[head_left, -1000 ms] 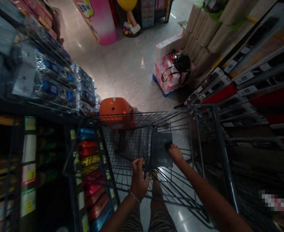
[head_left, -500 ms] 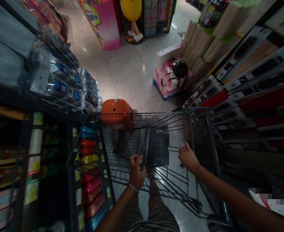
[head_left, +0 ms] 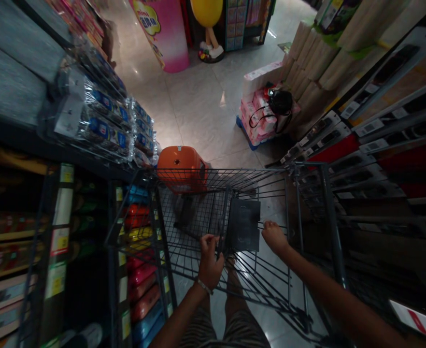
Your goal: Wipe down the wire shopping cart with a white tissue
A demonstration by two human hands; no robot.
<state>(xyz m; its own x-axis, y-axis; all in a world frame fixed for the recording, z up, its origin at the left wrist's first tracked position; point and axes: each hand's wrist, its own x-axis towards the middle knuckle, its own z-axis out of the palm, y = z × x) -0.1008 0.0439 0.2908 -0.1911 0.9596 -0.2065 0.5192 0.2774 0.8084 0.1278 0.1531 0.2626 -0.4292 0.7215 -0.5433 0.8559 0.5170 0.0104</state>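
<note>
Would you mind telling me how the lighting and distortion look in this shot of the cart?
Head view: dim overall, the left shelves nearly black; bright glare on the floor; wide-angle bending curves the cart and shelves; the left hand and right hand at the cart are underlit, yet fairly sharp.

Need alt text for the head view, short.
Two bare hands at a wire cart in a dim shop aisle: the left hand grips its near rail, the right hand touches the wires beside a dark panel. An orange stool stands ahead, shelves on both sides.
</note>
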